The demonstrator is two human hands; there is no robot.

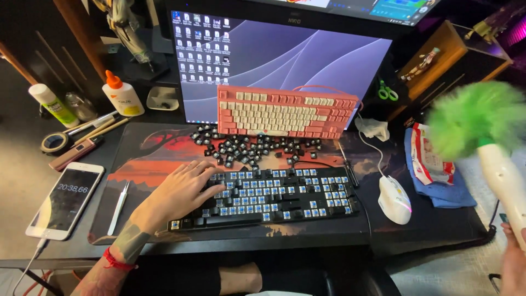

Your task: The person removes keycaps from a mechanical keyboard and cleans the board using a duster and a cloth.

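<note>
— dim room, dark desk (427, 230) with a big printed mat (142, 159) and a lit monitor (285, 60) at the back edge.

— where's the left hand (178, 192)?

— lying flat, fingers spread, on the left end of the black keyboard (263, 198) near the front edge. most caps are off, blue switches showing. it grips nothing.

— and the caps?

— loose black keycaps (246, 149) in a heap just behind it, below a pink keyboard (285, 112) leaning against the monitor.

— right hand (515, 263)?

— at the right edge, closed round the white handle of a green fluffy duster (476, 118), raised and blurred, well apart from the keyboard.

— anything else?

— white mouse (394, 198) right of the keyboard, phone (66, 198) and tweezers (119, 207) on the left.
</note>
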